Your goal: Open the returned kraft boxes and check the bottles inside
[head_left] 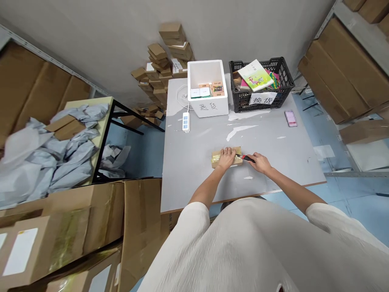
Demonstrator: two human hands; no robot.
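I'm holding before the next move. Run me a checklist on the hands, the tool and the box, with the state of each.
1. Left hand steadying the taped box: ok, fingers laid across its top.
2. Right hand on the red-and-black tool: ok, gripped.
3. Left fingers well clear of the tool's tip: not ok, they look close.
4. Tool's blade extension: cannot tell, too small to see.
5. White bin and black crate away from the box: ok, both beyond it.
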